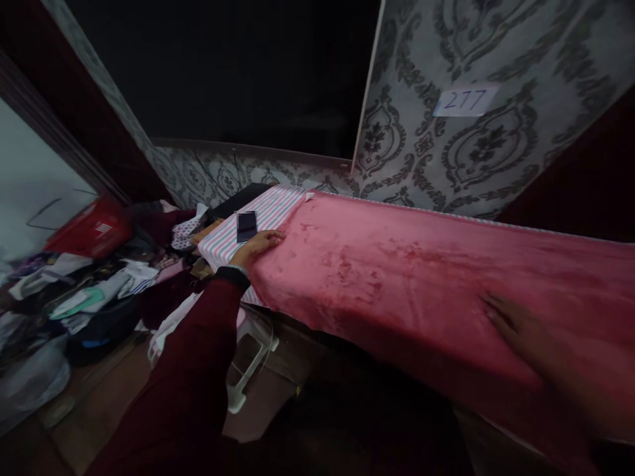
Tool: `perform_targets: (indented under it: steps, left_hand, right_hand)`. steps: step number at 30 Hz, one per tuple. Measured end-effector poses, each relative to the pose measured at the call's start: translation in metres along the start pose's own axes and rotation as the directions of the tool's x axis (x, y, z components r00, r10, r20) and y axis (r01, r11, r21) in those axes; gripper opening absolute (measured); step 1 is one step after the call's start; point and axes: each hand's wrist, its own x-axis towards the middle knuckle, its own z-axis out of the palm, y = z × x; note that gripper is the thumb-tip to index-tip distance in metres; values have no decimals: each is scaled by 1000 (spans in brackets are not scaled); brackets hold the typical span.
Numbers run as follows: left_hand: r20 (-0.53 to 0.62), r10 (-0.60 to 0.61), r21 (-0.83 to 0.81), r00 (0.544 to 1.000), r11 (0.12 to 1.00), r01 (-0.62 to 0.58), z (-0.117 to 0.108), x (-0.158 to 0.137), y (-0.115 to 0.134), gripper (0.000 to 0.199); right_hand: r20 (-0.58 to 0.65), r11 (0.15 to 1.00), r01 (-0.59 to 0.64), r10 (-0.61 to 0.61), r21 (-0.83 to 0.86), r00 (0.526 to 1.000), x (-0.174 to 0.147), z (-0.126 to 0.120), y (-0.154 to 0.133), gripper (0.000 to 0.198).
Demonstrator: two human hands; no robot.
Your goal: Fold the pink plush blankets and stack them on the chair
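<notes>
A pink plush cloth [347,225] lies spread along a long, low surface, its nap darker in patches and its front side hanging over the edge. At the cloth's left end rests my left hand [258,246], palm down with the fingers stretched over its border. Farther right, my right hand [516,324] lies on the cloth with its fingers extended, slightly blurred. Under the pink cloth, a striped sheet [278,201] shows at the left end. On that sheet, just beyond my left hand, is a dark phone [247,228].
Left of the surface, a heap of clothes [104,291] covers the floor, with a red basket [94,228] behind it. A white plastic stool [253,360] stands below my left forearm. A large dark screen [238,73] and a paper marked 277 [465,100] are on the wall.
</notes>
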Motion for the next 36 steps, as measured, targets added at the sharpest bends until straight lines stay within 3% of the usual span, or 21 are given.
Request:
perform_targets:
  steps: [4, 9, 13, 18, 23, 30, 36]
  left_hand:
    - [22, -28, 77, 999, 997, 26, -1, 4, 8, 20]
    - [-22, -26, 76, 999, 997, 28, -8, 6, 12, 27]
    - [-12, -19, 122, 1000, 992, 20, -22, 5, 20, 40]
    - [-26, 74, 178, 997, 982, -68, -36, 0, 35, 49]
    - [-78, 190, 306, 979, 939, -158, -45, -11, 47, 46]
    - [-137, 355, 540, 925, 809, -231, -57, -30, 81, 26]
    - [-330, 447, 561, 831, 801, -208, -63, -41, 101, 21]
  right_hand:
    - [-32, 990, -60, 65, 125, 997, 1, 2, -30, 44]
    - [-63, 963, 8, 9, 270, 998, 12, 9, -87, 38]
    - [-39, 941, 50, -39, 334, 998, 26, 13, -113, 36]
    - [-9, 933, 82, -84, 350, 996, 41, 19, -123, 36]
    - [-24, 930, 122, -121, 347, 992, 50, 27, -128, 41]
    - [35, 932, 132, -153, 338, 988, 59, 25, -133, 56]
    - [63, 939, 104, -132, 328, 989, 68, 20, -137, 70]
